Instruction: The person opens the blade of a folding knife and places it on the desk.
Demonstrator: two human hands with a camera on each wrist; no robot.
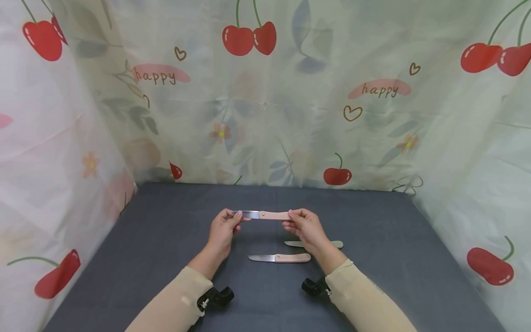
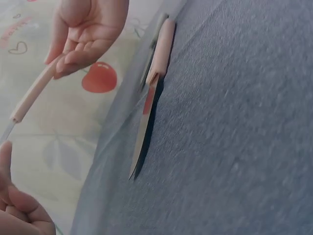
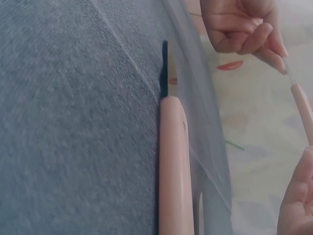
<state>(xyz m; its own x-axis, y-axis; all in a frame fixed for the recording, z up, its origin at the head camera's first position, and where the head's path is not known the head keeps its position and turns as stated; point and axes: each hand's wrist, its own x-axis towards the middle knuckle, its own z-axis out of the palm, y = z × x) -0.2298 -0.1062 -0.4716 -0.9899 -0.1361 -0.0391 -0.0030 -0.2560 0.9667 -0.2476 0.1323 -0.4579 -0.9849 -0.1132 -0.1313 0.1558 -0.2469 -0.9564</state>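
Note:
Both hands hold a pink-handled folding knife [image 1: 275,215] level above the table, its blade unfolded toward the left. My left hand [image 1: 221,233] pinches the blade near its tip between thumb and finger, hiding the tip. At the other side my right hand [image 1: 306,227] pinches the end of the pink handle. Nearer to me a second pink-handled knife [image 1: 292,258] lies on the cloth with its blade pointing left. Behind it rests a green-handled knife [image 1: 337,244], partly hidden by the right hand and wrist in the head view.
A dark grey cloth [image 1: 166,258] covers the table. Patterned curtains [image 1: 265,138] with cherries enclose the back and both sides. Black wrist cameras [image 1: 221,297] are strapped over both beige sleeves [image 1: 174,299].

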